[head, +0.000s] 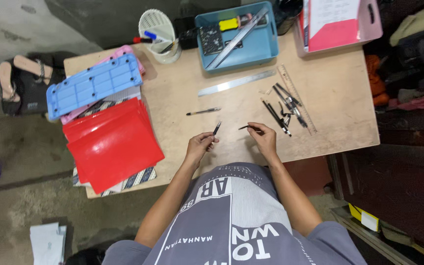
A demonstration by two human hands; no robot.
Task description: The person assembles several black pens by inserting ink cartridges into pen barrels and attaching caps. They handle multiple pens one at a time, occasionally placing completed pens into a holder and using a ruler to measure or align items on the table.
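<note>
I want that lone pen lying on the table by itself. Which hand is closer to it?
Left. The left hand holds a pen part just below and right of the lone pen. The right hand is farther off to the right, nearer the pile of pens.

The left hand (199, 145) covers the lower end of a dark pen part (216, 128), and the thin dark piece (244, 127) in the right hand (264, 139) is too small to identify. At two o'clock, the pink tray (374, 24) is cut off by the top edge. The pile of pens (284, 109) at one o'clock blurs together. At nine o'clock, red folders (111, 142) hide most of the patterned sheets (136, 179) beneath.
</note>
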